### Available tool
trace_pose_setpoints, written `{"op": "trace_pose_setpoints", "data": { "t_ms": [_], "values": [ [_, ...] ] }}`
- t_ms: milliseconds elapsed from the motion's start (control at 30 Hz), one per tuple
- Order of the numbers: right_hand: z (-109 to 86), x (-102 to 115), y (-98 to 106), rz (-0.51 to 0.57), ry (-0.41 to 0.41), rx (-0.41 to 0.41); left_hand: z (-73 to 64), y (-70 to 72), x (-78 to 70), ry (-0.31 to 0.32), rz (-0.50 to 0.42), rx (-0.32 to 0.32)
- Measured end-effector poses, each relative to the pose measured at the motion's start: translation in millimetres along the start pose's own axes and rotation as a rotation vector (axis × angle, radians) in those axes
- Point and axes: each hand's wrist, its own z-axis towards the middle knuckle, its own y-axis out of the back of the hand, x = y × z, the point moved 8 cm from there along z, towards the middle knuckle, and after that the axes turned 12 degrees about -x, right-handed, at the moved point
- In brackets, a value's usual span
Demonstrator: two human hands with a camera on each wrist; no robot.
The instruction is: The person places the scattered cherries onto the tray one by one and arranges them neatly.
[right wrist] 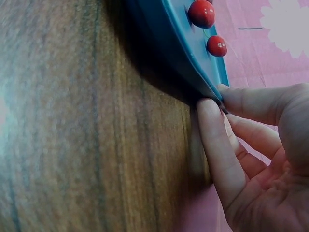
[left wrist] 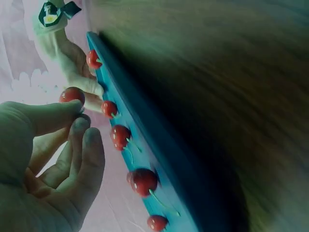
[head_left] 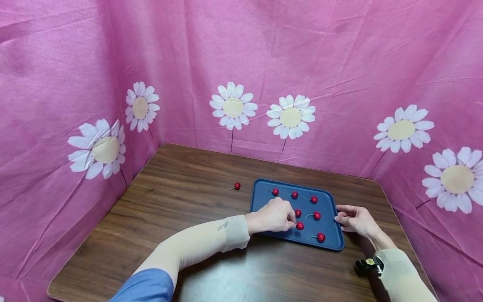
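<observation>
My left hand reaches over a blue tray. Its thumb and fingertips pinch a red cherry by the stem end, just above the tray's surface. Several other cherries lie spread across the tray, most with green stems pointing left; part of the tray is hidden under the left hand. At the tray's right edge, my right hand grips the rim. In the right wrist view its thumb sits on top of the rim and the fingers are below.
One more cherry with its stem lies on the wooden table, left of the tray. A pink cloth printed with white daisies hangs around the table's back and sides.
</observation>
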Motion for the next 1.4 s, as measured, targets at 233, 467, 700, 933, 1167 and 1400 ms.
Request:
{"op": "trace_pose_setpoints", "data": {
  "t_ms": [233,467,700,933,1167,1400],
  "values": [
    [-2.7,2.1,-1.2,0.016,0.005,0.006,0.0,-14.3,-7.5,-0.007,0.070,0.042],
    [-2.3,2.9,-0.4,0.010,0.008,0.005,-3.6,-24.1,-6.1,0.007,0.058,0.099],
    [-1.6,2.4,-0.3,0.015,0.006,0.006,-3.6,-27.1,-7.2,-0.012,0.062,0.097],
    [-0.8,-0.7,-1.9,0.029,0.003,0.008,-3.7,-29.1,-6.2,0.006,0.062,0.113],
    [-0.9,1.5,-0.8,0.013,0.003,0.006,-3.8,-27.4,-5.0,-0.001,0.065,0.107],
    [-1.1,0.6,-1.1,0.013,0.011,0.005,-4.6,-26.1,-6.6,-0.042,0.085,0.094]
  ]
}}
